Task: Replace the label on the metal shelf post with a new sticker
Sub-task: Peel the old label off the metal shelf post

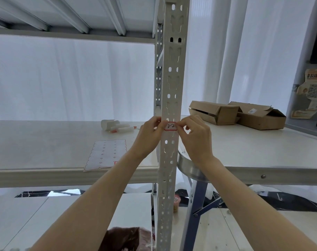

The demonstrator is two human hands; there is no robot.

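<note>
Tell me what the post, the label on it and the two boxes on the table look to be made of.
Post: metal, matte pale grey paint, going by the punched slots and folded edges.
Label: likely paper, white with a red border and handwritten marks.
Boxes: brown corrugated cardboard, unprinted, with creased flaps.

Sticker (pixel 170 126) ends hidden under fingertips of left hand (pixel 150 136), right hand (pixel 196 137); handwriting illegible.
</note>
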